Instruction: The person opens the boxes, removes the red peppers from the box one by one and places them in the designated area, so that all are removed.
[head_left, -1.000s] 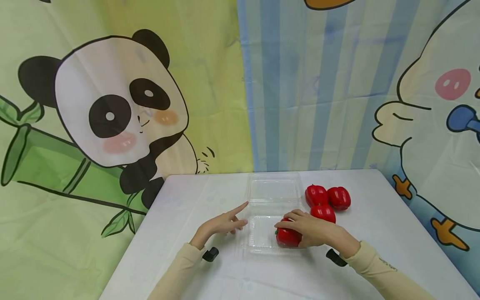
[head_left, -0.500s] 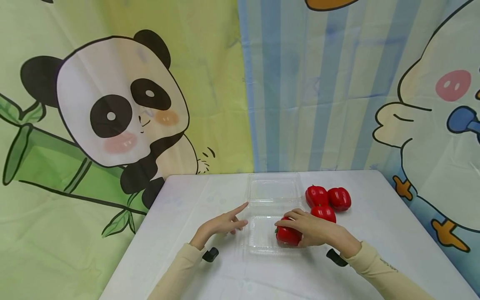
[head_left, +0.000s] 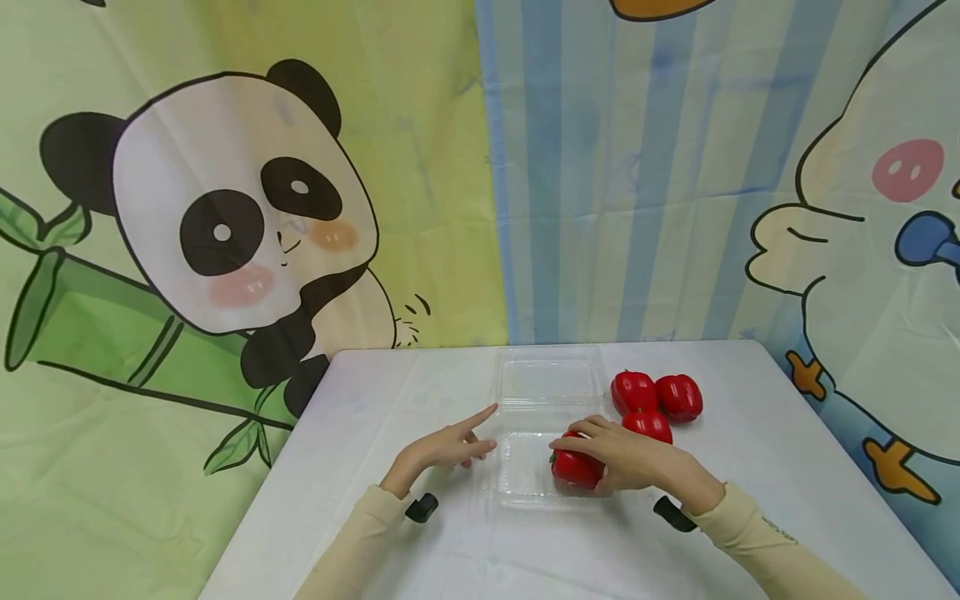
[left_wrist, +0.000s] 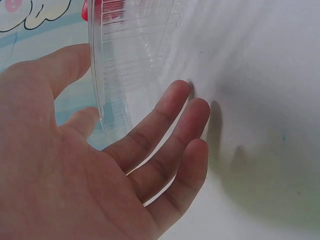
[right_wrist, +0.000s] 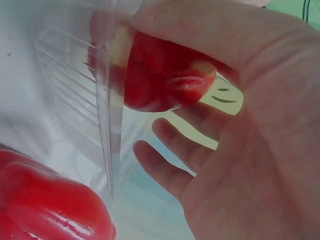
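Observation:
My right hand [head_left: 626,454] grips a red bell pepper [head_left: 576,468] with a green stem, over the right part of the clear plastic container [head_left: 517,479]. In the right wrist view, part of this pepper [right_wrist: 160,82] shows through the container's wall. At the container's left rim is my left hand [head_left: 442,447], index finger extended and thumb tip at the edge. Its other fingers [left_wrist: 192,120] spread loosely below the rim in the left wrist view, holding nothing. The container's hinged lid [head_left: 551,375] lies open toward the back.
Right of the container, several more red bell peppers sit close together: one at the back [head_left: 632,390], one farther right [head_left: 678,397] and one in front [head_left: 647,426], partly behind my right hand. They rest on a white table [head_left: 420,550] before a cartoon-printed curtain [head_left: 435,167].
The right hand and its bell pepper have risen very slightly. My left hand stays at the container's rim, and the other peppers have not moved.

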